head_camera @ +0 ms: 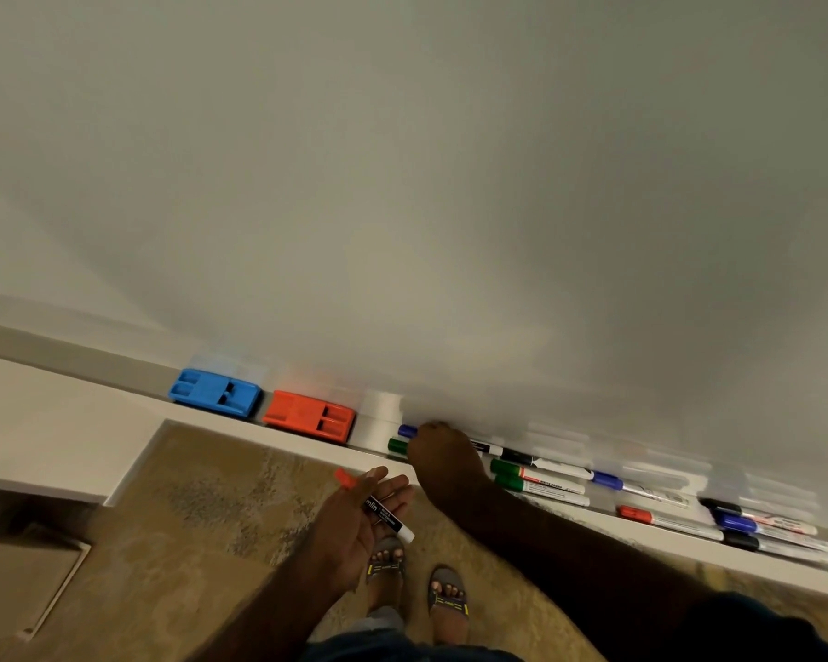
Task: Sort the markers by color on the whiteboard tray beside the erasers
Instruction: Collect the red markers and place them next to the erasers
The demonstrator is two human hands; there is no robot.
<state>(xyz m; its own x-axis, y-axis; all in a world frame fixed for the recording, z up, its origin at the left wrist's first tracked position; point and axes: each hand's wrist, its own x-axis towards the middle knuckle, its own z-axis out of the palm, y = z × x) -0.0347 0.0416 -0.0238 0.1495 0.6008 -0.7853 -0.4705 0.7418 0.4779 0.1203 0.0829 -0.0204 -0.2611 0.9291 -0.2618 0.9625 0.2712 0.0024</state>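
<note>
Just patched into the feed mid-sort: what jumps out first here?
The blue eraser and the red eraser sit side by side at the left of the tray, bright against the pale board. Just right of them, the right hand reaches onto a blue marker and a green marker. Below the tray, the left hand lies open with a red-capped marker across its fingers.

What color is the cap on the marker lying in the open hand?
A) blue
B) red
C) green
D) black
B: the marker resting across the open left hand has a red cap poking out past the fingers, with a black label on its barrel.
</note>
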